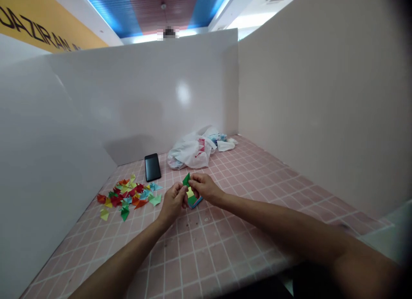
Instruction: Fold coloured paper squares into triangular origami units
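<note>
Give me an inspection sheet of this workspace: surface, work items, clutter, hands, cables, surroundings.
Surface: pink tiled counter with pale grout lines and a few dark specks.
Work items: green folded paper piece at the fingertips; blue, green and yellow folded paper just below it; loose pile of multicoloured folded paper triangles to the left.
Clutter: black smartphone lying on the counter; crumpled white plastic bag at the back.
Hands: left hand and right hand both pinching the green piece.
Cables: nothing seen.
Surroundings: white partition walls; yellow sign with black lettering; blue and red ceiling.
</note>
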`<act>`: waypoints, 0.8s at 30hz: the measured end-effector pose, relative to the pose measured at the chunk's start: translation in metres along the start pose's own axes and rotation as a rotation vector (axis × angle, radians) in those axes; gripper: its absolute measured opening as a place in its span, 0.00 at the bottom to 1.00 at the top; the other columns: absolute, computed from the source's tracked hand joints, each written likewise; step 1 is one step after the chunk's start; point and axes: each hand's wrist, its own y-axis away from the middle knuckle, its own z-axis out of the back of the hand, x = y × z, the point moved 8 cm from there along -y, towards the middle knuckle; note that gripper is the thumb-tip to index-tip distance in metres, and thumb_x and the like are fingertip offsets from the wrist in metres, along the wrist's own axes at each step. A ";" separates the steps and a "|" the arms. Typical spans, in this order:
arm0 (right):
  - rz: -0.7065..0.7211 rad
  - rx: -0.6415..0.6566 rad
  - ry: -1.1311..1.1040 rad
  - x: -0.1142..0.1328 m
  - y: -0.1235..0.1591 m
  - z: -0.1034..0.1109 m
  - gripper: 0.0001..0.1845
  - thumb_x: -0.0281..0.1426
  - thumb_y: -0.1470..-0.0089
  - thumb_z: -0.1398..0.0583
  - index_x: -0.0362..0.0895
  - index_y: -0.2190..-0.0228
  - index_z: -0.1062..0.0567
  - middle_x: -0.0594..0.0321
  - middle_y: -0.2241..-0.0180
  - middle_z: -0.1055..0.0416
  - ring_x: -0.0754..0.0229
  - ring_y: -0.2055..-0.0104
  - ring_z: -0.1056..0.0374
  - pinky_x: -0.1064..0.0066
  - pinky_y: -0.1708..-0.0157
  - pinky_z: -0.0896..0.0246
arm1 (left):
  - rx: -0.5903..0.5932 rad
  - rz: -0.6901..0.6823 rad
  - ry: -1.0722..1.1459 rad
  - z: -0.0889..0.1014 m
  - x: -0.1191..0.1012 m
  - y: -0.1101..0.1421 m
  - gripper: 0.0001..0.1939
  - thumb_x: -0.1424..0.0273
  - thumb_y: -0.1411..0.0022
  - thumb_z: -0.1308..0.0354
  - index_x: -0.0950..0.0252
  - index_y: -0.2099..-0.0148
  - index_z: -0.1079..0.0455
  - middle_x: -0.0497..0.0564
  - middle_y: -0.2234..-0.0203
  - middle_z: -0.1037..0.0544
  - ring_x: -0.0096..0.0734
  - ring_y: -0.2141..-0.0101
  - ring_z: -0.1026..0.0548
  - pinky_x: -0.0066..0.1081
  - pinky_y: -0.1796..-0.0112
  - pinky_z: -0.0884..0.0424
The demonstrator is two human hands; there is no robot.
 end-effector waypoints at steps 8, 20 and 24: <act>-0.116 -0.018 -0.196 -0.029 -0.003 0.013 0.20 0.46 0.49 0.38 0.44 0.76 0.36 0.72 0.82 0.36 0.69 0.85 0.42 0.76 0.84 0.45 | -0.024 0.158 0.054 0.026 0.014 -0.020 0.20 0.54 0.48 0.35 0.66 0.68 0.31 0.47 0.79 0.25 0.25 0.81 0.28 0.27 0.76 0.28; -0.178 0.092 -0.288 -0.029 0.012 0.002 0.19 0.45 0.46 0.38 0.42 0.74 0.31 0.70 0.81 0.35 0.69 0.84 0.41 0.76 0.84 0.48 | 0.060 0.099 0.169 -0.006 -0.002 -0.006 0.19 0.61 0.48 0.31 0.65 0.58 0.28 0.46 0.72 0.23 0.24 0.76 0.26 0.28 0.68 0.28; -0.180 0.131 -0.275 -0.030 0.016 -0.001 0.18 0.43 0.45 0.39 0.41 0.74 0.30 0.69 0.82 0.35 0.69 0.83 0.40 0.76 0.83 0.47 | 0.041 0.105 0.225 -0.005 0.005 0.000 0.17 0.62 0.45 0.32 0.65 0.57 0.28 0.47 0.71 0.22 0.25 0.75 0.25 0.28 0.68 0.28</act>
